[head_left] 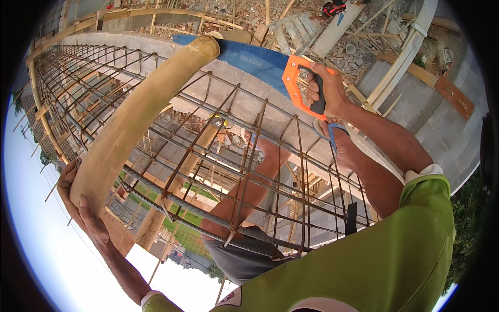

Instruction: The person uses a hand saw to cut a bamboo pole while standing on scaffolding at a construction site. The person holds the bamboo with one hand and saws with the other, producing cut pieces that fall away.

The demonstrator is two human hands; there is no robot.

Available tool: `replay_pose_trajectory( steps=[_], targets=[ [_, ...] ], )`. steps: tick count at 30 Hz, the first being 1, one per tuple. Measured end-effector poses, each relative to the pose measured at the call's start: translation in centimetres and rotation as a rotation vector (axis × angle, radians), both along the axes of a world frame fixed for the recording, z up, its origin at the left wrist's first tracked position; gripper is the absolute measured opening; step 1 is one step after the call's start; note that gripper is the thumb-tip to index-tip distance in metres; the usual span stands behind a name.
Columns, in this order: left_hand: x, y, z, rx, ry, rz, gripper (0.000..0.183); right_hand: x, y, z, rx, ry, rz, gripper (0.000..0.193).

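A thick, pale round wooden pole (138,106) slants from the lower left up to the top middle, above a steel rebar cage. My left hand (83,195) is wrapped round its near lower end, the thumb on the side facing me. My right hand (326,89) is closed on the black and orange handle of a handsaw (254,61). The saw's blue blade lies across the far end of the pole, its tip showing beyond on the left. Part of the blade is hidden behind the pole end, and I cannot tell how deep any cut is.
The rebar cage (249,171) runs from far left to lower right beside a concrete beam edge (270,117), with my legs and sandalled feet among it. Openings show ground far below. Rubble (358,57), planks and a red-black tool (332,9) lie beyond; grey blocks (431,112) stand right.
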State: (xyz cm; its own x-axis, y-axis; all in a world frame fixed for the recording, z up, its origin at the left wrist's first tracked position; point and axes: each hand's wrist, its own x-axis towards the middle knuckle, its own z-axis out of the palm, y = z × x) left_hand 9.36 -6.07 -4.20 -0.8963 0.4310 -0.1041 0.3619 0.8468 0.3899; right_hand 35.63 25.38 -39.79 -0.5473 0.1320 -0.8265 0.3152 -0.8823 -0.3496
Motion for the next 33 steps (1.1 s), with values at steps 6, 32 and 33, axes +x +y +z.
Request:
replay_pose_trajectory(
  steps=[6,32,33],
  targets=[
    [0.1,-0.3,0.9,-0.376,0.000,-0.041,0.080,-7.4,-3.2,-0.4,0.184,0.341,0.021,0.034],
    [-1.3,6.2,2.7,-0.227,-0.284,0.299,0.070,-9.2,-5.9,2.4,0.198,0.111,-0.100,0.030],
    [-1.3,6.4,2.5,-0.207,-0.318,0.356,0.070,-9.8,-6.7,2.3,0.266,0.136,-0.086,0.029]
  ],
)
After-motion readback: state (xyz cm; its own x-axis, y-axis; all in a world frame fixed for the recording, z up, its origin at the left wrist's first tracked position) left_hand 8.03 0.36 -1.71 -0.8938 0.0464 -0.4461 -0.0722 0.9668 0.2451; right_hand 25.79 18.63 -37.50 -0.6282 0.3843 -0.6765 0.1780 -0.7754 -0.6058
